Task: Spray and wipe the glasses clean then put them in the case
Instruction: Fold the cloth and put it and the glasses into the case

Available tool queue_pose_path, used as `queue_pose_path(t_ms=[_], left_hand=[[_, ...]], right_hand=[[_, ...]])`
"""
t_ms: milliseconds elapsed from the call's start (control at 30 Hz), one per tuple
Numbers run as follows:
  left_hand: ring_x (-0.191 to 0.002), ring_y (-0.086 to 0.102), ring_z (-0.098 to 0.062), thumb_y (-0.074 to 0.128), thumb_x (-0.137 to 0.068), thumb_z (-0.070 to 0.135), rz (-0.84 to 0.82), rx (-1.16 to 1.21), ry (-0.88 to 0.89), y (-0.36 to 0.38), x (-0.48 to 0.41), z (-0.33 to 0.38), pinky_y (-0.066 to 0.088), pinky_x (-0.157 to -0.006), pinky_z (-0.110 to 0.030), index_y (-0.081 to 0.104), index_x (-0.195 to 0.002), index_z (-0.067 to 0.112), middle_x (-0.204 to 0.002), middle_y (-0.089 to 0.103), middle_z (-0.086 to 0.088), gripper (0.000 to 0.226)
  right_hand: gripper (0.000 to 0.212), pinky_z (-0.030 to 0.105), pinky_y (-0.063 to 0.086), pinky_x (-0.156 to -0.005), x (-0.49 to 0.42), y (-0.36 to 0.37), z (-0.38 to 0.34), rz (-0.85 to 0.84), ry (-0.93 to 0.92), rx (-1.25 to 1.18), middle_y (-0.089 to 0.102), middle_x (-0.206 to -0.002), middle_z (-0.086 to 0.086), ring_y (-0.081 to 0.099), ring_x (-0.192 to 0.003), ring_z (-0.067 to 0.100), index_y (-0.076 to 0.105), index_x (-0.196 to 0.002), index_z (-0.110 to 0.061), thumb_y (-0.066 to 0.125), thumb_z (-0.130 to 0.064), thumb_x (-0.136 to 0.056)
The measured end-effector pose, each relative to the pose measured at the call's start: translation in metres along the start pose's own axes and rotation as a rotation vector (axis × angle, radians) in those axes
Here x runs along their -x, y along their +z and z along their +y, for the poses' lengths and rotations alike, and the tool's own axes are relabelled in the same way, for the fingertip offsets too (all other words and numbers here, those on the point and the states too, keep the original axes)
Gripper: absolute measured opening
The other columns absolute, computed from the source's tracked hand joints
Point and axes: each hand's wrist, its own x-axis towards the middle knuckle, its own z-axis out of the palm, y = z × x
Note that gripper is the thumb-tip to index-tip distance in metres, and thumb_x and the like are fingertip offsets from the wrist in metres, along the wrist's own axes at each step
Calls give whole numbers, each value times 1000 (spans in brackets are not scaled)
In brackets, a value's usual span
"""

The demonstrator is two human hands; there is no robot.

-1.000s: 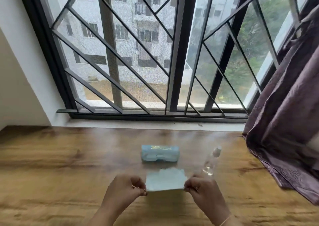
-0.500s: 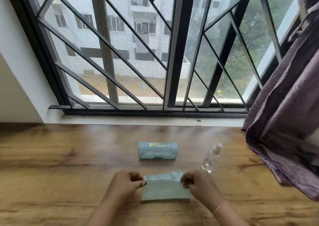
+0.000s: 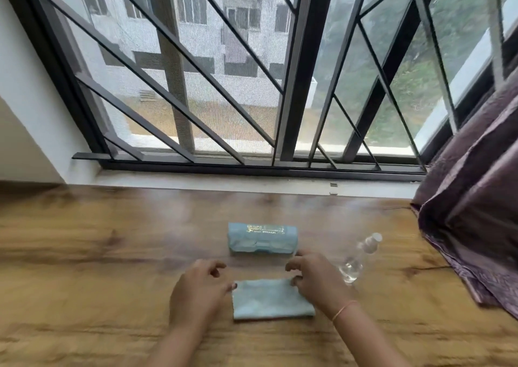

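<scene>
Blue cloth (image 3: 273,300) flat on wooden table (image 3: 84,282), long axis left-right. Left hand (image 3: 196,291) released, loosely curled by far-left corner; right hand (image 3: 316,277) at far-right corner, grip unclear. Beyond, blue case (image 3: 262,239), long axis left-right; spray bottle (image 3: 356,260) to its right.

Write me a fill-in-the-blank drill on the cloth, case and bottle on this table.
1. The folded blue cloth lies flat on the ____ table.
2. The lid of the case behind the cloth is ____.
3. The clear spray bottle is on the case's ____ side.
4. The curtain at the table's right edge is ____.
Missing words: wooden; closed; right; purple.
</scene>
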Motion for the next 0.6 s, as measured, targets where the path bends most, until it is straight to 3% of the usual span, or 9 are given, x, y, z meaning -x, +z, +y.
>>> queue_pose_path(t_ms=[100, 267, 367, 433, 500, 600], left_hand=[[-72, 55, -6, 79, -62, 37, 82, 24, -50, 1, 26, -3, 36, -60, -24, 57, -59, 40, -74, 58, 12, 22], [-72, 56, -1, 79, -61, 43, 78, -26, -10, 21, 61, -13, 35, -57, -15, 53, -57, 46, -71, 53, 18, 27], [-59, 60, -10, 88, -46, 35, 149, -54, 24, 30, 65, -22, 43, -51, -23, 63, -62, 41, -63, 48, 15, 31], [-47, 56, -8, 92, -32, 31, 124, -91, 110, 33, 66, -23, 41, -39, -24, 63, -60, 40, -60, 50, 14, 41], [-43, 55, -4, 93, -27, 32, 118, -150, 168, 35, 66, -23, 38, -34, -22, 65, -58, 43, -56, 54, 16, 44], [-44, 53, -9, 85, -47, 39, 162, -145, 213, 38, 66, -28, 36, -33, -22, 67, -58, 41, -60, 54, 16, 22]], right_hand=[[15, 26, 41, -72, 2, 6, -27, 94, -120, -60, 66, -93, 5, 58, -93, 24, 73, -91, -15, 62, -16, -81], [20, 28, 37, -67, -11, 31, -66, -21, -248, -48, 64, -86, 14, 56, -89, 29, 73, -96, -10, 56, -12, -84], [26, 32, 37, -70, -18, 37, -77, -92, -245, 52, 58, -84, 16, 55, -95, 33, 70, -102, -7, 51, -8, -84], [25, 31, 31, -65, -19, 40, -80, -124, -242, 105, 47, -78, 12, 55, -93, 35, 71, -95, -3, 49, -5, -82], [24, 33, 33, -65, -20, 42, -82, -135, -242, 110, 51, -78, 15, 56, -90, 36, 70, -91, 0, 49, -5, -81], [26, 34, 37, -69, -20, 42, -82, -143, -237, 99, 63, -91, 19, 54, -90, 36, 71, -93, -3, 49, -7, -80]])
